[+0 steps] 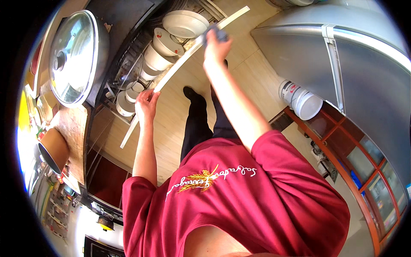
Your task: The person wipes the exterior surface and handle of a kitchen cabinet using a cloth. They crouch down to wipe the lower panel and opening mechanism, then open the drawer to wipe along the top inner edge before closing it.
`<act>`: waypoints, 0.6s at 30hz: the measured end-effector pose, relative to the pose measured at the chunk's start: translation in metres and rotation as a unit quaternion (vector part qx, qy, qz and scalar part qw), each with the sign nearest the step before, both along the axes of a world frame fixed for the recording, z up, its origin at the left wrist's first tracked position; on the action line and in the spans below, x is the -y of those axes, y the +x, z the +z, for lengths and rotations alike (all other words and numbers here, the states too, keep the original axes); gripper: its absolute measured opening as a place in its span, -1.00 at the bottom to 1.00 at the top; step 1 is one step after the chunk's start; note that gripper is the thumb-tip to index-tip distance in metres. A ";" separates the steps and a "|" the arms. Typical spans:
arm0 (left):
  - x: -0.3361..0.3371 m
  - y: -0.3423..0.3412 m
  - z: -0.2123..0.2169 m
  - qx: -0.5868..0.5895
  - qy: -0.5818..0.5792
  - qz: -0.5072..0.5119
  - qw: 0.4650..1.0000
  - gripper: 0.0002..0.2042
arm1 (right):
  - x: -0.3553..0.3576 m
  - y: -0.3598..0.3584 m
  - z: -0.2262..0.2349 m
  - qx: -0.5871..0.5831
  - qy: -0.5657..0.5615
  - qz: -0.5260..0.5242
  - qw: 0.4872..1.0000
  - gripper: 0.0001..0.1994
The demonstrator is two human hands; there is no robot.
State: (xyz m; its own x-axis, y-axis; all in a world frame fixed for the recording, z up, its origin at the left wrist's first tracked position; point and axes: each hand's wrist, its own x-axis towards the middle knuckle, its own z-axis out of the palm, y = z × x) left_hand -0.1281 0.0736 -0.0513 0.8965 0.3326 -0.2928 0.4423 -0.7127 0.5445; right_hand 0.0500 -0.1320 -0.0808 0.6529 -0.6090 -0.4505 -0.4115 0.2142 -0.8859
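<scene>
Between both hands a long white strip (180,64) runs diagonally above the drawer of bowls (171,40); left hand (147,104) grips its lower part, right hand (216,43) presses a cloth (215,32) farther up.

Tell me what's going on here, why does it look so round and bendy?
There is no machine here, just a person. A camera worn on the head looks down, and its wide lens bends straight edges. You see a red shirt and both arms. The left hand holds a long white strip. The right hand presses a small dark cloth against it. Below is a pulled-out drawer rack with white bowls. To the left, a big pot with a glass lid sits on the counter. A white bucket lies on the floor.
</scene>
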 end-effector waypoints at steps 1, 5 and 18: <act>-0.001 0.000 0.000 -0.003 -0.003 0.004 1.000 -0.71 | -0.015 -0.028 0.002 -0.039 0.021 0.038 0.998 -0.40; -0.001 0.000 0.003 0.003 -0.016 0.017 1.000 -0.73 | -0.033 -0.063 -0.008 -0.034 0.102 0.042 0.993 -0.45; 0.000 0.002 -0.001 0.015 -0.011 0.019 1.000 -0.71 | -0.036 -0.053 -0.002 -0.017 -0.018 0.054 0.998 -0.45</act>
